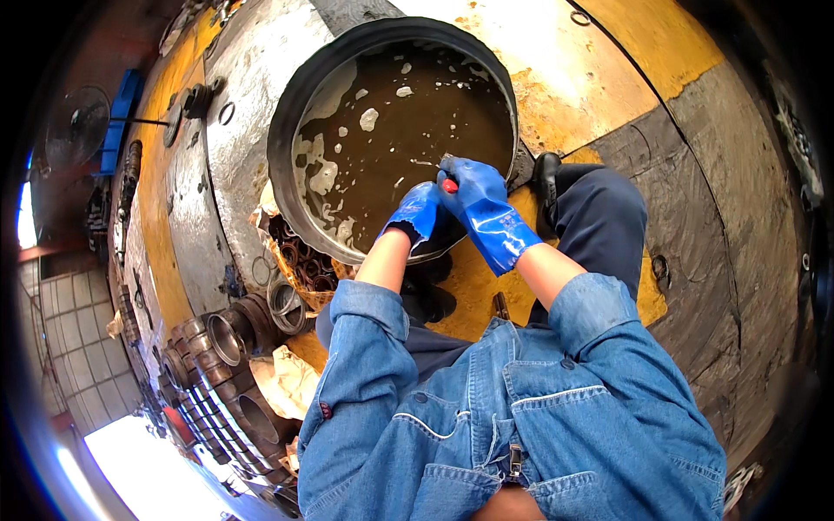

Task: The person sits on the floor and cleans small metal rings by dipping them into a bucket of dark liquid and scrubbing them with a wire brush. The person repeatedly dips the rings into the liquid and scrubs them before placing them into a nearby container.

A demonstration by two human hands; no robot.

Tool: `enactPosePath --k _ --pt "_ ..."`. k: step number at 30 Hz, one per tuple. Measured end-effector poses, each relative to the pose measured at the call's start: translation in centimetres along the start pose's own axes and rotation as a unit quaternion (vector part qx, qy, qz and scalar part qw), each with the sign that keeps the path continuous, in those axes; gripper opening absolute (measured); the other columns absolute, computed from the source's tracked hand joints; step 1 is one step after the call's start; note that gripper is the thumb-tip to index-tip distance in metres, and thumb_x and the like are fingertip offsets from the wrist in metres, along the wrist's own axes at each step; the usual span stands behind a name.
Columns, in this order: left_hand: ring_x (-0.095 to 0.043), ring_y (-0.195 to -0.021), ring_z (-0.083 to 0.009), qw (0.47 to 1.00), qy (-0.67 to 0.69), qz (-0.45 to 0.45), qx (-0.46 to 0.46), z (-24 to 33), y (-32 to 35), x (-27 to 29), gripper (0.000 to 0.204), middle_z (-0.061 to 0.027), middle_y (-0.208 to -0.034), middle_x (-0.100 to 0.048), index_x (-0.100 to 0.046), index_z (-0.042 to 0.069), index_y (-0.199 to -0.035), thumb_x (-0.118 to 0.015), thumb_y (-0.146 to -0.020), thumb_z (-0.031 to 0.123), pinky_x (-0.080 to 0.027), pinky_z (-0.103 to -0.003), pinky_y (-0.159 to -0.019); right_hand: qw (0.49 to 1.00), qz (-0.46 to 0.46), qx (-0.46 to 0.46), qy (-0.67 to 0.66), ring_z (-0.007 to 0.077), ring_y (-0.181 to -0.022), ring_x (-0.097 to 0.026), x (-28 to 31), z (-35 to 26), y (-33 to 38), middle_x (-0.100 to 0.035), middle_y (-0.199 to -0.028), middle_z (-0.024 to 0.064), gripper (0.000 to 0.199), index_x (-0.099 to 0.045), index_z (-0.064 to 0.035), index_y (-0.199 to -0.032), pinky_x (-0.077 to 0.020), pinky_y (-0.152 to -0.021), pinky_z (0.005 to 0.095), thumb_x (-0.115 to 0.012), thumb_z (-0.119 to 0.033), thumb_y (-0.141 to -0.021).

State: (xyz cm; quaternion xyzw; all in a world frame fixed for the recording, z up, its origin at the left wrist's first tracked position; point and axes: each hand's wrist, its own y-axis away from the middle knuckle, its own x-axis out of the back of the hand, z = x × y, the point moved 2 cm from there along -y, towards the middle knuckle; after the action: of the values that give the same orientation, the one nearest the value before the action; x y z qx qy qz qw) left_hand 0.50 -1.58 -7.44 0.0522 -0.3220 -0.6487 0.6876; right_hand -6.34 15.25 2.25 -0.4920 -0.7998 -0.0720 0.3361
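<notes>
- While the right hand [480,187] grips a red object [449,185] over the basin [395,33], the left hand [419,211] sits alongside, its hold hidden
- Slippery gloves [501,233] could let the object drop, murky liquid [417,113] then hiding it

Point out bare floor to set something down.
Likeliest patch: the pale floor sheet between the basin and the dark seam, beyond the right knee. Crowded: left of the legs, where the basket and metal rings sit.
</notes>
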Motion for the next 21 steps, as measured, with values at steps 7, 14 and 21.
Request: enactPosePath --k 7,14,21 --pt "-0.063 -0.124 -0.0195 0.994 -0.013 -0.035 0.105 5.0 2.1 0.2 0.043 -0.0082 -0.137 -0.071 -0.068 0.008 -0.143 -0.055 -0.110 0.033 -0.046 -0.036 -0.112 0.998 -0.011 -0.018 0.057 0.0383 -0.094 -0.077 0.3 0.6 -0.1 -0.079 -0.098 0.0146 0.021 -0.076 -0.0120 -0.100 -0.0612 -0.084 0.0491 -0.079 -0.026 -0.085" --pt "-0.066 -0.133 -0.0353 0.945 -0.312 -0.099 -0.023 9.7 4.6 1.5 0.038 -0.0202 -0.142 -0.071 -0.070 0.007 -0.137 -0.053 -0.109 0.026 -0.049 -0.045 -0.111 0.999 0.004 -0.006 0.054 0.0394 -0.094 -0.076 0.1 0.8 0.1 -0.079 -0.101 0.0143 0.020 -0.077 -0.0145 -0.105 -0.0615 -0.082 0.0503 -0.069 -0.029 -0.094" --pt "-0.075 -0.102 -0.0454 0.925 -0.326 -0.060 -0.184 9.3 6.5 -0.3 0.027 -0.0239 -0.103 -0.079 -0.081 0.006 -0.099 -0.077 -0.095 0.033 -0.059 -0.050 -0.085 0.999 -0.006 -0.026 0.042 0.0394 -0.093 -0.075 0.5 0.9 -0.1 -0.079 -0.099 0.0147 0.017 -0.078 -0.0158 -0.104 -0.0614 -0.082 0.0504 -0.070 -0.025 -0.092"
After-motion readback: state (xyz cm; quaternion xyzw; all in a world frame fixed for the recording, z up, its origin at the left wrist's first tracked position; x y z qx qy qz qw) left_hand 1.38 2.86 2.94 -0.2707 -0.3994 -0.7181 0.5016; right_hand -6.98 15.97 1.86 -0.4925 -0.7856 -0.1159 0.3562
